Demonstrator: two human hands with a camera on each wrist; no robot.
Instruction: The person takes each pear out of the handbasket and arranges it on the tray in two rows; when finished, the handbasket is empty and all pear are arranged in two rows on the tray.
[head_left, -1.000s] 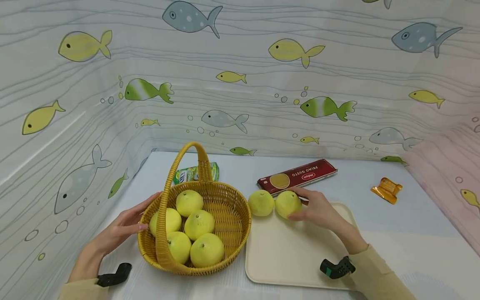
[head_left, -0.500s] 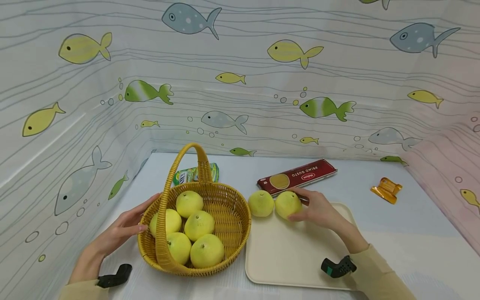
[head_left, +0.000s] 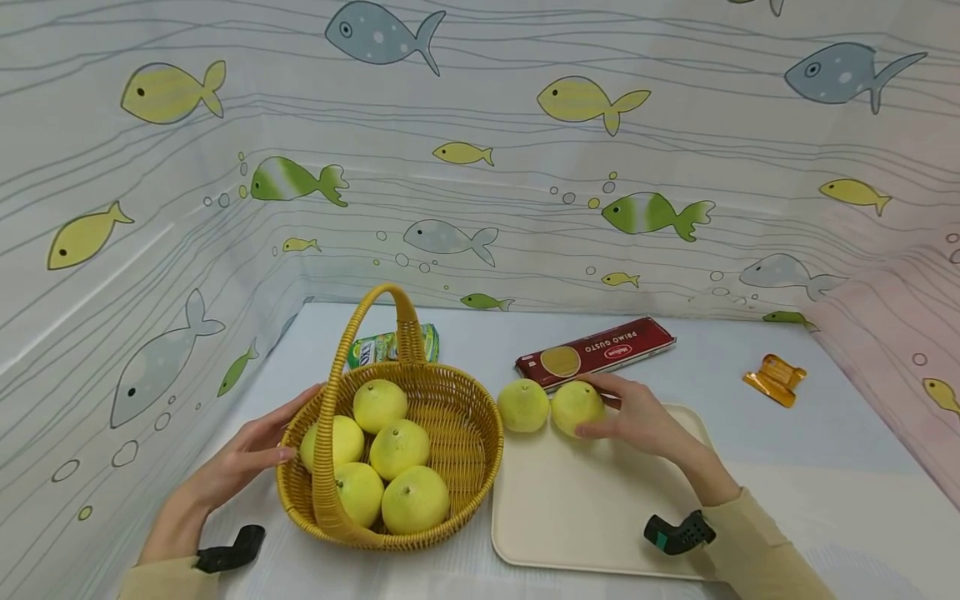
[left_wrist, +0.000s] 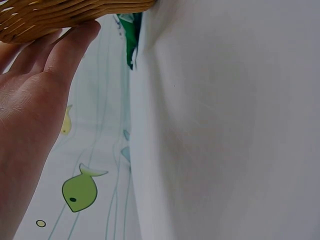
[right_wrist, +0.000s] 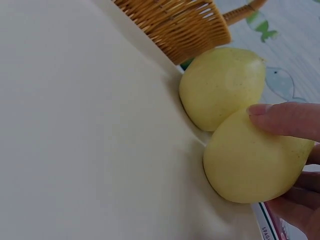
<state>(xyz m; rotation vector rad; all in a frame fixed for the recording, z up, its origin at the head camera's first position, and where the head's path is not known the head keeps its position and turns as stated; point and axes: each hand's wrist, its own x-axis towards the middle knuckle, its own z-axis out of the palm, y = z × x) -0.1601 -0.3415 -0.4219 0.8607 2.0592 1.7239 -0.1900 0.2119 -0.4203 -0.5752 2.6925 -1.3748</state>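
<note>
My right hand (head_left: 633,419) holds a yellow-green pomelo (head_left: 573,408), thumb on its near side and fingers round its far side. In the right wrist view that pomelo (right_wrist: 255,160) touches a second pomelo (right_wrist: 222,87) at the tray's edge. The cream tray (head_left: 577,517) lies beneath them. My left hand (head_left: 243,454) rests against the left side of a wicker basket (head_left: 457,442) with a tall handle. Its fingers (left_wrist: 70,52) lie fairly straight against the basket's outside in the left wrist view. Several pomelos (head_left: 401,450) sit in the basket, mostly toward its left.
Behind the tray lies a dark red spaghetti pack (head_left: 600,354). A green packet (head_left: 375,348) is partly hidden behind the basket. An orange wrapper (head_left: 775,381) lies at the right. Fish-patterned cloth walls (head_left: 525,217) stand at the back and both sides.
</note>
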